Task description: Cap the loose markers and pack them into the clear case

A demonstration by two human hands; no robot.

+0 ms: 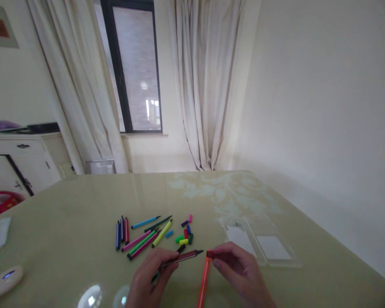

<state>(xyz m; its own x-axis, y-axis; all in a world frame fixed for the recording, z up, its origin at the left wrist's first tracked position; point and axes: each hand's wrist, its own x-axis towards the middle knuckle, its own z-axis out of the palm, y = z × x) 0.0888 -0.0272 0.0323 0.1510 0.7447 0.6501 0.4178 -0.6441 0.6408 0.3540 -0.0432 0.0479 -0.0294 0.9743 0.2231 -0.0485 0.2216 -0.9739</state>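
Marker [188, 256], brown, uncapped, pinched with another dark piece [181, 248] in your nearly closed left hand [154, 273] above the table [93, 201]; your right hand [239, 269], fingertips together, pinches a dark cap [209, 254] near its tip.

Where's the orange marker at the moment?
In the head view, the orange marker is at the bottom, just right of centre, between the left hand and the right hand, its far end right by the latter.
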